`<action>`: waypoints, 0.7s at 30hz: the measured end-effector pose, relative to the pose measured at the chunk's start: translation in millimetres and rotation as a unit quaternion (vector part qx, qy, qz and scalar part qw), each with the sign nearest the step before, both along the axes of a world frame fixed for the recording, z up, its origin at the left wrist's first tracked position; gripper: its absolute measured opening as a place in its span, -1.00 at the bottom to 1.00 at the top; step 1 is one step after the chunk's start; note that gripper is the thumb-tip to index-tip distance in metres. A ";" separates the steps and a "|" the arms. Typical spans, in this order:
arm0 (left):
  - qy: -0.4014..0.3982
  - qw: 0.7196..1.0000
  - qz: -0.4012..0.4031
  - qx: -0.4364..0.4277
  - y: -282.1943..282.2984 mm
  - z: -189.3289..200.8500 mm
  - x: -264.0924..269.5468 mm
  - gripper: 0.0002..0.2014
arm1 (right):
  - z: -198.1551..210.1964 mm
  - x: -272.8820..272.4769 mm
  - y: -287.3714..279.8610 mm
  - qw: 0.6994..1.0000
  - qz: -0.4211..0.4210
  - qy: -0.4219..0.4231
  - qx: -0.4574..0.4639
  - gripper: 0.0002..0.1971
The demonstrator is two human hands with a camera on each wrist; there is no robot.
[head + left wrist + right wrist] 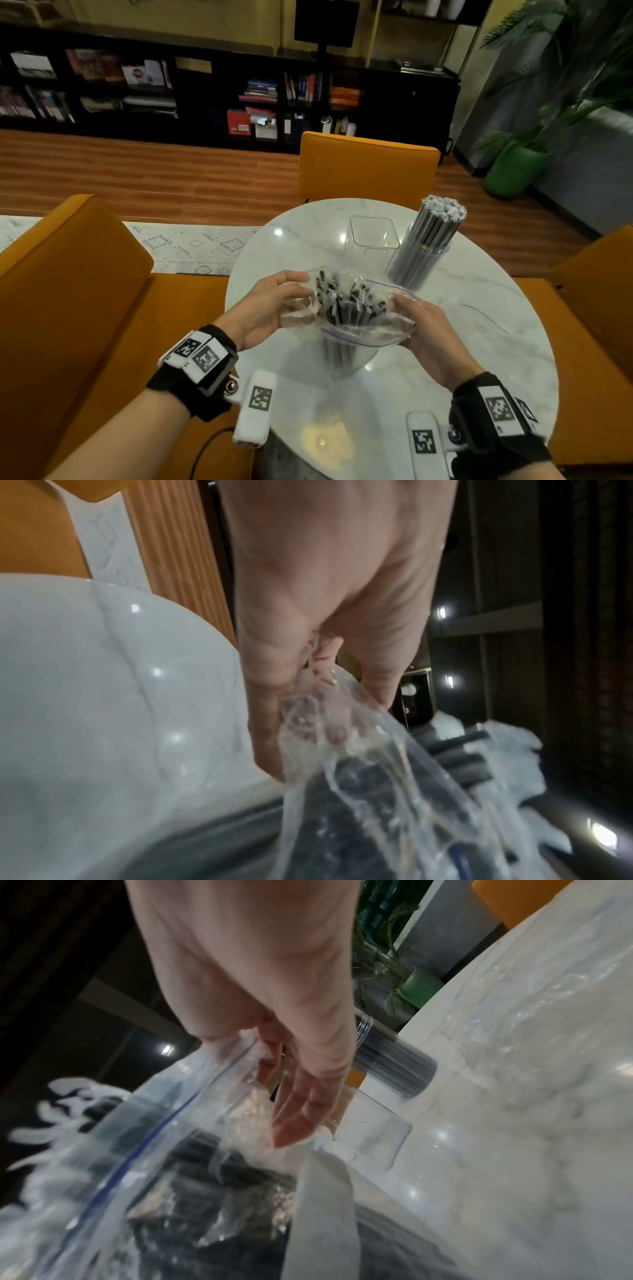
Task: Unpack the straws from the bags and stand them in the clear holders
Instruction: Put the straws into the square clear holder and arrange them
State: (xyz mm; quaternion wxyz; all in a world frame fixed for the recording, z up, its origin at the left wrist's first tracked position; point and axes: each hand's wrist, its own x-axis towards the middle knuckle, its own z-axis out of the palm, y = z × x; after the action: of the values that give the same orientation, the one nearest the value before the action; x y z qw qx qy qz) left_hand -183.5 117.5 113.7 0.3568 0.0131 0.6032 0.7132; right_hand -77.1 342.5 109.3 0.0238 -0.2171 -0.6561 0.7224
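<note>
Left hand (pixel 270 308) and right hand (pixel 423 334) each pinched the clear zip-top plastic bag (pixel 359 329) of blurred dark straws (pixel 346 305), fingertips hidden behind film.

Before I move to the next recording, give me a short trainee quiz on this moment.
1. True or false: the square clear plastic holder is empty.
2. Which holder has grey straws in it: A square, B round clear plastic holder?
3. What do the left hand and right hand hold?

Key: 1 true; 2 B; 3 the clear zip bag of dark straws, opened at its mouth.
</note>
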 end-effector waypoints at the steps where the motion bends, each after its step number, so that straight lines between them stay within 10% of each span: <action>1: 0.022 0.999 -0.004 -0.045 0.8 -3.0 0.7 -0.71 | -1.8 0.6 0.0 1.000 -0.008 0.001 0.005 -0.72; 4: 0.098 0.971 -0.073 -0.205 4.3 -8.8 3.5 -0.40 | -12.0 2.6 -1.5 0.999 0.018 -0.017 0.022 -0.69; 9: 0.206 0.936 -0.153 -0.239 20.9 -6.8 6.6 -0.57 | -1.2 2.1 -14.2 0.994 0.094 0.008 0.048 -0.76; 21: 0.126 0.951 -0.079 -0.270 8.6 -35.5 2.0 -0.45 | -48.2 14.7 -2.0 0.991 0.027 -0.126 0.041 -0.58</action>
State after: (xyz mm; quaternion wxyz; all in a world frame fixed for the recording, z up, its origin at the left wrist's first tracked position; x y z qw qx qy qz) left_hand -181.6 126.2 78.2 0.3234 0.0535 0.8100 0.4863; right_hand -62.4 340.4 61.0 -0.0695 -0.2872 -0.6888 0.6620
